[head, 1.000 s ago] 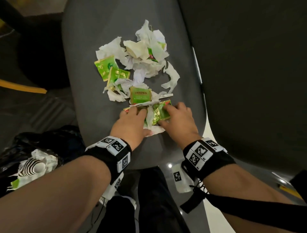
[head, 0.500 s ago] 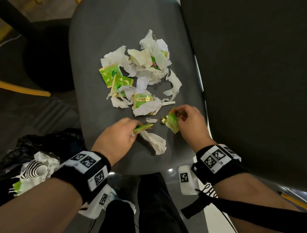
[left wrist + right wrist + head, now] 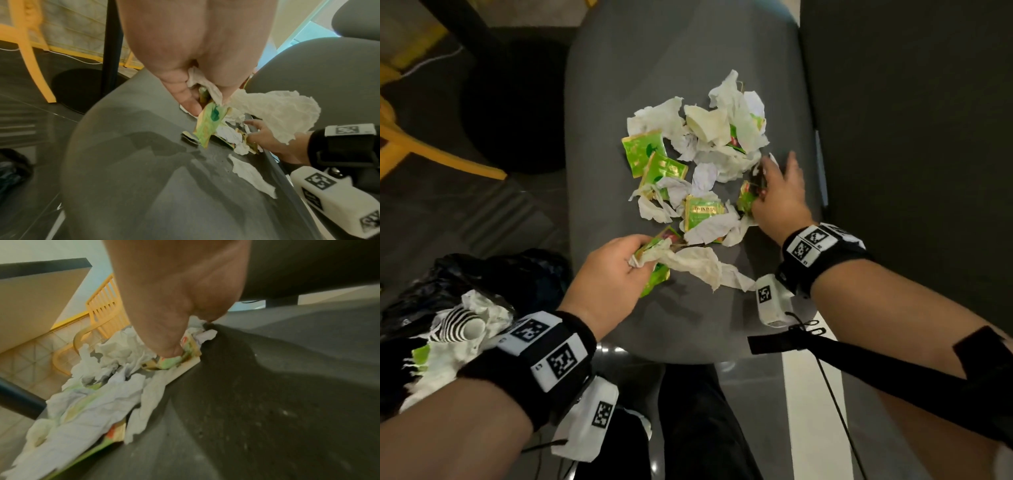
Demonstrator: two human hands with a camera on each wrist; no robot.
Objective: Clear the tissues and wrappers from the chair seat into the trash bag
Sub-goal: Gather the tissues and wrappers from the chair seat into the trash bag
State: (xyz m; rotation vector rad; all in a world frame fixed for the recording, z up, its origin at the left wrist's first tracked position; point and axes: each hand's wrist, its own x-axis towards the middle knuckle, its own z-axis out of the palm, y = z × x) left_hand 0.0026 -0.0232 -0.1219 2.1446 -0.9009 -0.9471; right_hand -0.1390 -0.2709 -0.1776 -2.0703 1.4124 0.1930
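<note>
A pile of crumpled white tissues and green tea wrappers lies on the grey chair seat. My left hand is at the seat's near part and grips a long white tissue together with a green wrapper; the left wrist view shows the same tissue and wrapper hanging from its fingers. My right hand is at the pile's right edge, thumb pinching a green wrapper, fingers stretched toward the tissues. The black trash bag lies open at lower left.
The bag holds tissues and a striped paper cup. The chair's dark backrest rises close on the right. A yellow chair leg and a black round table base stand on the floor to the left. My dark trousers are below the seat.
My right hand moved up the pile's right side with its wrapper and spread its fingers. My left hand lifted its tissue and wrapper off the seat, staying near the front.
</note>
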